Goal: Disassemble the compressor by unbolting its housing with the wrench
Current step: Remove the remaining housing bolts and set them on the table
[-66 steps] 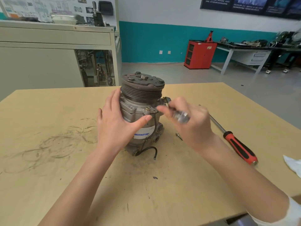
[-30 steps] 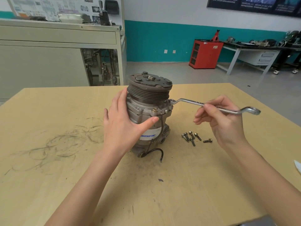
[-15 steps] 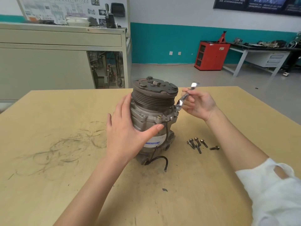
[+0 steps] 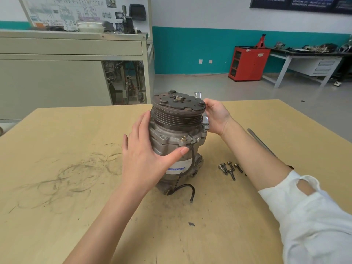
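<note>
- Standing upright near the middle of the worktop (image 4: 57, 130), pulley (image 4: 177, 113) end up, the compressor (image 4: 182, 164) looks tall for its base. We judge that a hard pull on the tool could tip it or skid it.
- Our left hand (image 4: 144, 161) lies flat against the housing (image 4: 171, 130), fingers straight, thumb across the front. It only presses and does not grip, so a sudden jerk may break that brace.
- Our right hand (image 4: 216, 115) grips the wrench (image 4: 205, 123) close behind the pulley, its fingers partly hidden. If the bolt gives all at once, our knuckles could strike the pulley rim.
- The wrench's ring end sits at the housing flange on the right side. We cannot tell whether it is fully seated, and a half-seated ring would slip and round the bolt head.
- The loose bolts (image 4: 229, 168) lie on the worktop near the base, to its right. A sliding compressor or a sweeping forearm could scatter them.
</note>
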A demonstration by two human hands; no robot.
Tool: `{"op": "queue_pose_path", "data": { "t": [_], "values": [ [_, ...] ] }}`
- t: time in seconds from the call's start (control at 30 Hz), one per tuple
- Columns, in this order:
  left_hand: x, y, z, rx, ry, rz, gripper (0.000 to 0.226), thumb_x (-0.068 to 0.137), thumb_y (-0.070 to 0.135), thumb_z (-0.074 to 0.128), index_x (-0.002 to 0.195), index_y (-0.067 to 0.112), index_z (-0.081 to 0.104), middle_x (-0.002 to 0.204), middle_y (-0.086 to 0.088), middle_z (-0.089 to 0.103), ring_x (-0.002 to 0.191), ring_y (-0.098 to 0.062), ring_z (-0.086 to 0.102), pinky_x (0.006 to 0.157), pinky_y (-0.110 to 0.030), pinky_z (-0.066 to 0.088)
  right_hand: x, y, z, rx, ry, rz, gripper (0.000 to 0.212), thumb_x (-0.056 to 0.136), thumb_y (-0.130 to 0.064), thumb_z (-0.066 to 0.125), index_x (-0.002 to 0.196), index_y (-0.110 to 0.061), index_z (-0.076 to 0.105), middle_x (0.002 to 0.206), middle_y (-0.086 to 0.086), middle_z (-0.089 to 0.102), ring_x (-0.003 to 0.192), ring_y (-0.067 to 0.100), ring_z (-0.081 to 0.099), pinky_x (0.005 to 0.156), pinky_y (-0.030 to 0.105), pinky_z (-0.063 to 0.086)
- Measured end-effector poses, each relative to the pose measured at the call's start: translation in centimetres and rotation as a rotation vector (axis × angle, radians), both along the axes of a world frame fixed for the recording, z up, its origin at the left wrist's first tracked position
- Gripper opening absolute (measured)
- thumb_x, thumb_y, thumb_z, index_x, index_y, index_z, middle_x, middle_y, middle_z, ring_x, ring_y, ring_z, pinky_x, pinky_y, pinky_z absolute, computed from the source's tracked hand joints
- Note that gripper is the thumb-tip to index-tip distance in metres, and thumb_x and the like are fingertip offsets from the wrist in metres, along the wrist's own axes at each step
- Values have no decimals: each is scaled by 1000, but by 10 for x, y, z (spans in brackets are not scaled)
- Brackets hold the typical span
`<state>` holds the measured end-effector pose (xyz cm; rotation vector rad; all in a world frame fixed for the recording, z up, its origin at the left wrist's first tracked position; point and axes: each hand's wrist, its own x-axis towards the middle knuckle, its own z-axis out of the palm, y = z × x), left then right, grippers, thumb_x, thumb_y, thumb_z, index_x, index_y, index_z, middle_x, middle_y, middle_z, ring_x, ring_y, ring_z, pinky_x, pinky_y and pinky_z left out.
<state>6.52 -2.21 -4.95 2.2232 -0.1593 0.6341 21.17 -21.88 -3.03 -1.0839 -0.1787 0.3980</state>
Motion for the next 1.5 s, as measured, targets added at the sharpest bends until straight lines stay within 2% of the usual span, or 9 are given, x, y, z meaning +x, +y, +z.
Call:
{"op": "queue_pose_path", "data": {
  "t": [0.1, 0.23, 0.37, 0.63, 0.8, 1.0, 1.13, 1.3, 1.5],
  "values": [
    [-1, 0, 1, -2, -3, -3, 115, 57, 83, 49, 153, 27, 20, 156, 9, 28, 144, -11, 24, 117, -55, 21, -4, 3, 7, -9, 14, -68, 22, 68, -15, 56, 88, -9, 64, 74, 11, 32, 64, 20, 30, 61, 29, 22],
    [-1, 0, 1, 8, 5, -4, 115, 58, 81, 54, 153, 27, 20, 157, 10, 27, 143, -11, 23, 117, -54, 21, -23, -21, 27, -32, -123, -71, 16, 84, -10, 42, 91, -8, 57, 43, -5, 39, 35, 6, 29, 39, 16, 26],
    [0, 0, 1, 6, 4, -9, 113, 64, 82, 59, 154, 26, 19, 158, 8, 26, 144, -12, 23, 118, -54, 19, -59, -45, 51, -208, -282, -333, 22, 95, -7, 42, 78, -6, 56, 43, -3, 50, 35, 7, 36, 38, 17, 28],
    [-1, 0, 0, 23, 0, -11, 115, 63, 88, 54, 153, 25, 19, 157, 7, 26, 143, -15, 24, 117, -56, 21, -149, -9, 45, -709, -1061, -844, 20, 91, -21, 61, 75, -9, 62, 55, 1, 63, 44, 16, 61, 45, 29, 53],
    [1, 1, 0, 38, 0, -4, 115, 64, 88, 53, 154, 25, 18, 158, 5, 25, 145, -16, 24, 117, -56, 20, -168, 5, 29, -1044, -1562, -952, 35, 90, -24, 58, 73, 6, 66, 52, 9, 61, 40, 21, 58, 36, 30, 47],
    [2, -1, -1, 30, -16, 6, 115, 63, 82, 57, 154, 22, 21, 158, 4, 27, 145, -17, 25, 116, -56, 20, -172, 23, 4, -1183, -1818, -950, 30, 82, -18, 70, 64, 4, 64, 50, 7, 54, 38, 22, 49, 31, 30, 40],
    [1, 0, -1, 24, -11, -1, 116, 60, 87, 48, 153, 25, 19, 158, 7, 26, 144, -14, 24, 117, -55, 18, -172, 3, -2, -814, -1378, -958, 28, 92, -30, 59, 81, -5, 67, 63, -1, 67, 50, 15, 64, 45, 30, 53],
    [1, 0, -1, 20, -15, -8, 111, 62, 78, 56, 154, 28, 18, 157, 9, 25, 143, -12, 23, 118, -55, 17, -149, -42, -2, -132, -646, -659, 15, 91, -7, 49, 82, -11, 61, 64, 3, 66, 55, 23, 63, 53, 26, 52],
    [2, 1, -2, 10, -16, -9, 111, 62, 79, 57, 154, 28, 18, 157, 10, 25, 142, -11, 22, 118, -55, 18, -72, -43, 4, 23, -105, -361, 21, 93, -9, 37, 72, -11, 42, 50, 3, 51, 43, 15, 42, 44, 21, 36]
  ]
}}
